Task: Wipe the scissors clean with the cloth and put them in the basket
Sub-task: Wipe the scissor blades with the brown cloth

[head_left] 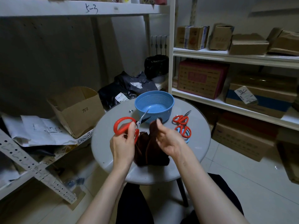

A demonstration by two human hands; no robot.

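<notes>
My left hand grips red-handled scissors by the handles, held above the round grey table, blades pointing up-right toward the blue basket. My right hand pinches the top of a dark brown cloth, which hangs down onto the table between both hands. The cloth's raised edge is just right of the blades, apart from them. The basket stands at the table's far side and looks empty. Two more red-handled scissors lie right of the basket, partly over a light blue pair.
An open cardboard box and papers sit on a low shelf to the left. Black bags lie behind the table. White shelving with cardboard boxes runs along the right. My dark-trousered legs are under the table's near edge.
</notes>
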